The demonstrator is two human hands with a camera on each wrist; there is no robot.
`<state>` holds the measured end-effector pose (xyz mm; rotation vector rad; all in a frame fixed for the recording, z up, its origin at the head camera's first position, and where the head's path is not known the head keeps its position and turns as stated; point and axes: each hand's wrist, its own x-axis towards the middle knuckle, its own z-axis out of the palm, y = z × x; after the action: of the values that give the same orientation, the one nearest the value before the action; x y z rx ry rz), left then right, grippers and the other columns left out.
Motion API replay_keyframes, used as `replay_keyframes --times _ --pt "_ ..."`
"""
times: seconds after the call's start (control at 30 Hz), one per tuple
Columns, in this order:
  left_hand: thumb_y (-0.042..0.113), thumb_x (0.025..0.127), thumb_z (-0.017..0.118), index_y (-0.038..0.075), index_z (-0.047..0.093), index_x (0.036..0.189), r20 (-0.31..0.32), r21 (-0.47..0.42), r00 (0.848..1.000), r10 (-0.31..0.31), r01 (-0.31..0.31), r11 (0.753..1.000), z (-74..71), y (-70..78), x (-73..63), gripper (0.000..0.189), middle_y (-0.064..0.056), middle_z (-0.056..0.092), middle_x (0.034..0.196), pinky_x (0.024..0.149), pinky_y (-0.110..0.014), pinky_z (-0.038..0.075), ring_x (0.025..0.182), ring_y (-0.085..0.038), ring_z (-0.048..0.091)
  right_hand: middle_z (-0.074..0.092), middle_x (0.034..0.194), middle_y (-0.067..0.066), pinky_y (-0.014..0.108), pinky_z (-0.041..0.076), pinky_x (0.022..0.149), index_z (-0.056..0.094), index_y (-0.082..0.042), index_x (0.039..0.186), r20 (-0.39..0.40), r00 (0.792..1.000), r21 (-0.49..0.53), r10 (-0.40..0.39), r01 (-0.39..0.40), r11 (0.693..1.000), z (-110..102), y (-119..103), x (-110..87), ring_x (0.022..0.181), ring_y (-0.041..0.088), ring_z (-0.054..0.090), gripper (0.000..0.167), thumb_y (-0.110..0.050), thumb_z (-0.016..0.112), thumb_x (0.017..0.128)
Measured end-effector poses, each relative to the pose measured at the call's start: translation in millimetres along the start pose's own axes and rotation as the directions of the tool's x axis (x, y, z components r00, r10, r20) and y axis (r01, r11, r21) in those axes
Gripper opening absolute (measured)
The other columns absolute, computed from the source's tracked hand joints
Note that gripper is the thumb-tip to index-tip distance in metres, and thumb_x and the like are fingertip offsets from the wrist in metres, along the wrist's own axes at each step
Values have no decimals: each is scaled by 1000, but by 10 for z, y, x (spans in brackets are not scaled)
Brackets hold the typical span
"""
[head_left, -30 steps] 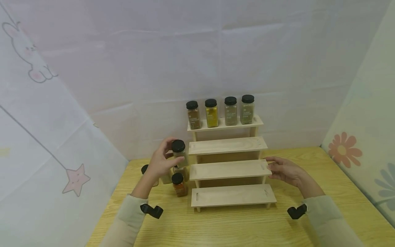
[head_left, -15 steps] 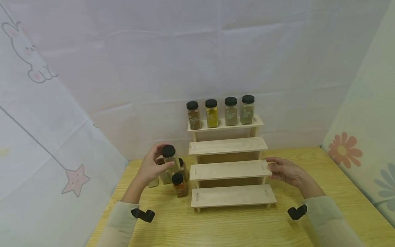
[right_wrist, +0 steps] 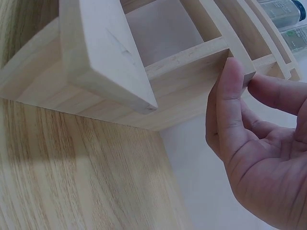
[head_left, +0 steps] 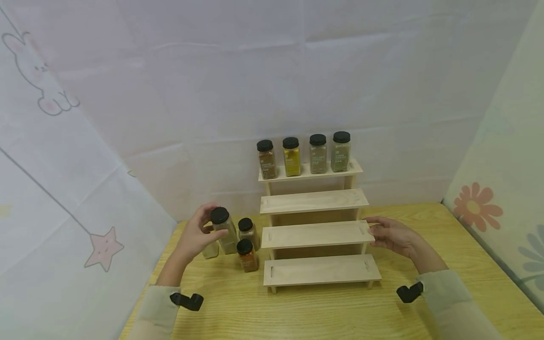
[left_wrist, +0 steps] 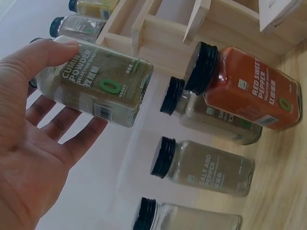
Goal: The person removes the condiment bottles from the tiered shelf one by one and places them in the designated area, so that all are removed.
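Note:
My left hand (head_left: 197,236) grips a glass jar of cumin powder (left_wrist: 96,81) with a black lid, thumb on one side and fingers on the other. In the left wrist view the jar is held above several standing spice jars: red sweet pepper (left_wrist: 261,88), a brownish one (left_wrist: 211,115) partly behind it, salt and pepper (left_wrist: 216,167), and a pale one (left_wrist: 196,218) cut off by the frame. My right hand (head_left: 395,237) pinches the right end of the second-lowest step of a wooden tiered rack (head_left: 316,233).
Along the rack's top step stand several black-lidded jars, among them a yellow one (head_left: 292,158). The lower three steps show bare wood. A wooden table (head_left: 314,314) carries everything, with a pale cloth backdrop (head_left: 238,85) behind and at both sides.
My left hand has moved left and slightly down with the cumin jar, away from the rack, uncovering the brownish jar. My right hand stays on the step's end.

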<state>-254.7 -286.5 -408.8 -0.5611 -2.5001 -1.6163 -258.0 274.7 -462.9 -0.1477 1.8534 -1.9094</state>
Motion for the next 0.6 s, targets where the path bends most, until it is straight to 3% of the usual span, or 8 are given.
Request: replay_keyframes --times 0.27,0.6 --pt "9 86 82 9 42 145 8 -3 1000 -5 5 1000 -70 -124 -78 70 -10 58 133 85 -26 52 115 -5 58 48 111 6 32 57 90 17 5 157 -12 1000 2 5 -5 1000 6 -4 -5 83 9 59 66 -10 55 105" --pt "6 85 82 7 43 142 -9 -63 999 -41 40 997 -95 -329 -183 69 -8 59 133 86 -23 51 114 -7 60 61 112 2 32 57 88 15 6 158 22 1000 19 -17 16 1000 0 10 -1 96 14 66 68 -10 54 105"
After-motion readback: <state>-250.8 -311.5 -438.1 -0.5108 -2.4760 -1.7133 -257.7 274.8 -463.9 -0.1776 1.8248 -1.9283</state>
